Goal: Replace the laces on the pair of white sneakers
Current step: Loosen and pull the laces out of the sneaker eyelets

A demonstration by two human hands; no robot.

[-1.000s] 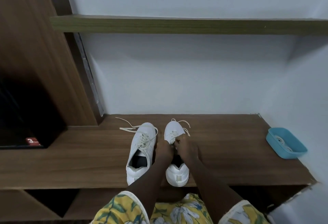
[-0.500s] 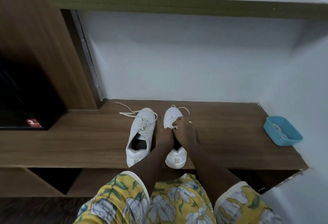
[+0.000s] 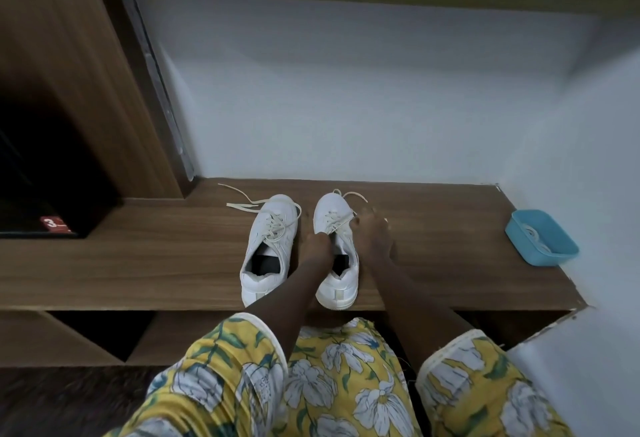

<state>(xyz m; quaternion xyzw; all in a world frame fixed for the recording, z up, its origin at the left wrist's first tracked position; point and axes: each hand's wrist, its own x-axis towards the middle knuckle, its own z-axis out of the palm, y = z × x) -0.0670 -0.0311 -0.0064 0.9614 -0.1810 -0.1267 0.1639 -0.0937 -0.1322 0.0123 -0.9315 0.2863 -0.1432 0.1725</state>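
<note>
Head view | left hand (image 3: 317, 246) fingers clamped on right sneaker (image 3: 331, 206) | right hand (image 3: 373, 234) fingers pinch its lace (image 3: 343, 223)

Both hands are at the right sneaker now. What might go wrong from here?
1. The right sneaker has its heel at the front edge of the shelf; a hard pull on its lace by the right hand may drag it off unless the left hand steadies it.
2. The left sneaker has loose lace ends close by that could tangle.
</note>
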